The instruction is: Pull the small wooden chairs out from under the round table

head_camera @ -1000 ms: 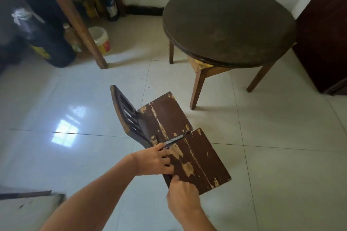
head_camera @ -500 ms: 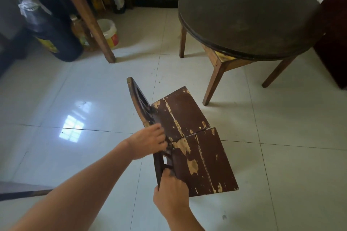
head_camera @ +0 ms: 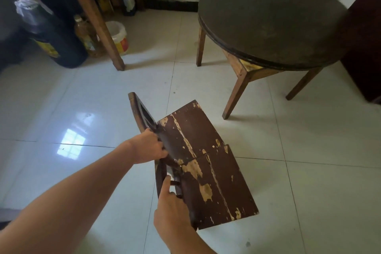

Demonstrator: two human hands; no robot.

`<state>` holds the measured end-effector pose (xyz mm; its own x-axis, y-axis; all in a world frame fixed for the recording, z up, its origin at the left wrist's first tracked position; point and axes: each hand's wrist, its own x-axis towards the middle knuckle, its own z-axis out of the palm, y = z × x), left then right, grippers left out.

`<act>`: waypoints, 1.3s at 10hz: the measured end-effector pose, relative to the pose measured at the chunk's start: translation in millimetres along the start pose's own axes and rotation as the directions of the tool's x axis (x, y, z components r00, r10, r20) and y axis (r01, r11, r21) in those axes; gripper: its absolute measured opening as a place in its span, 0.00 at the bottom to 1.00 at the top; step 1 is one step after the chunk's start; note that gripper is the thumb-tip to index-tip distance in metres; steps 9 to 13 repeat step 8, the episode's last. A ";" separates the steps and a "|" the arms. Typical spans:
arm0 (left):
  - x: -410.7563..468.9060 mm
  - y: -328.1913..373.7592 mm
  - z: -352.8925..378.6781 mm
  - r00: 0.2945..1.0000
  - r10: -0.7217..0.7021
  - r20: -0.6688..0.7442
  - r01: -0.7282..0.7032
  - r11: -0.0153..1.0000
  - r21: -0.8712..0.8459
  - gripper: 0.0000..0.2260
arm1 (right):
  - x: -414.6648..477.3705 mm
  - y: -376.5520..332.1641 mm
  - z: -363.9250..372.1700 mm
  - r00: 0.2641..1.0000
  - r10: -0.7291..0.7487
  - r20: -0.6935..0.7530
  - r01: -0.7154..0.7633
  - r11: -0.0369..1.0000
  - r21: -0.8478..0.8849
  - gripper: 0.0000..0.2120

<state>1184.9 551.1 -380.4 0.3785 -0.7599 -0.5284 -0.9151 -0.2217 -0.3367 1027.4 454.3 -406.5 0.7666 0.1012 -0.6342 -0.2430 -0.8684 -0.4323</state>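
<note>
Two small wooden chairs with worn dark-brown seats stand side by side on the tiled floor, well clear of the round table (head_camera: 272, 20). The far chair (head_camera: 191, 128) has its backrest toward the left, and my left hand (head_camera: 149, 146) grips that backrest near the seat. The near chair (head_camera: 218, 192) sits against it, closer to me. My right hand (head_camera: 173, 210) holds the near chair's backrest at its left edge. Nothing shows beneath the round table except its legs.
A slanted wooden post (head_camera: 97, 22) meets the floor at upper left. Behind it stand a dark barrel (head_camera: 55, 43), an oil bottle (head_camera: 86, 37), a white bucket (head_camera: 119, 37) and several bottles. A dark cabinet (head_camera: 367, 51) stands right of the table.
Both chairs have slid toward me and away from the table. My left hand moved up along the far chair's backrest; my right hand stayed on the near chair.
</note>
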 end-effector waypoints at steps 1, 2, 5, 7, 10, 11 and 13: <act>-39.2 2.9 15.3 1.000 -0.009 0.018 0.010 1.000 -0.011 0.13 | -13.1 -26.5 13.2 0.997 -0.048 0.056 0.049 0.999 -0.007 0.38; -80.1 4.3 30.5 0.997 -0.033 0.063 0.035 0.999 -0.025 0.13 | -24.7 -60.8 32.1 0.990 -0.087 0.108 0.087 0.996 0.008 0.36; -136.4 34.5 77.9 0.989 -0.144 0.029 0.144 0.990 -0.010 0.12 | -34.8 -105.8 83.4 0.983 -0.104 0.148 0.102 0.994 0.025 0.34; -123.2 50.7 64.7 0.918 -0.255 0.304 0.284 0.957 -0.056 0.14 | -39.3 -100.2 73.6 0.970 -0.134 0.204 0.135 0.991 0.011 0.39; -119.4 65.0 43.1 0.865 -0.349 0.360 0.412 0.903 -0.117 0.15 | -45.6 -86.9 50.5 0.937 -0.202 0.286 0.199 0.979 0.039 0.35; -119.4 65.0 43.1 0.865 -0.349 0.360 0.412 0.903 -0.117 0.15 | -45.6 -86.9 50.5 0.937 -0.202 0.286 0.199 0.979 0.039 0.35; -119.4 65.0 43.1 0.865 -0.349 0.360 0.412 0.903 -0.117 0.15 | -45.6 -86.9 50.5 0.937 -0.202 0.286 0.199 0.979 0.039 0.35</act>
